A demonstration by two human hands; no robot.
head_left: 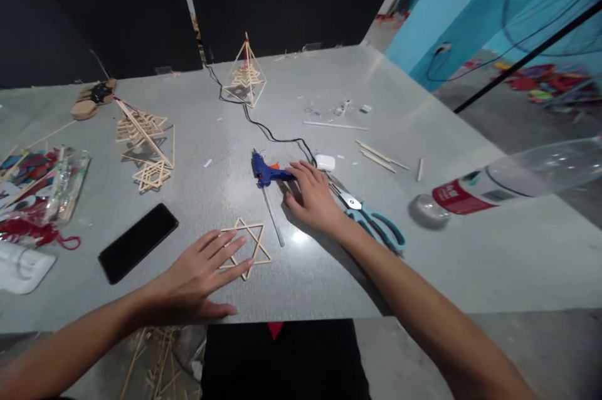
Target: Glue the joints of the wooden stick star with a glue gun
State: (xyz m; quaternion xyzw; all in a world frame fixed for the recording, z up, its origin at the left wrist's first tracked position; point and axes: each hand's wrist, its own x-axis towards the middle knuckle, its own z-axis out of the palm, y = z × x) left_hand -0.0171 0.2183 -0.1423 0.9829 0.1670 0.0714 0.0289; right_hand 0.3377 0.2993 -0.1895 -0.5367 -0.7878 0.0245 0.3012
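Wooden sticks [267, 254] form a six-pointed star [258, 242] lying flat on the grey tabletop [329, 290] near its front edge, with the left grip [200, 274] spread, its fingers over the star's left side. Farther back, the right grip [311, 195] has thumb and fingers apart at the handle end of a blue glue gun [269, 173], whether touching I cannot tell, and a translucent stick [273, 217] runs from the gun toward the front edge. Turquoise-handled scissors [361, 207] lie just beside the right grip, and a black phone [138, 243] lies left of the star.
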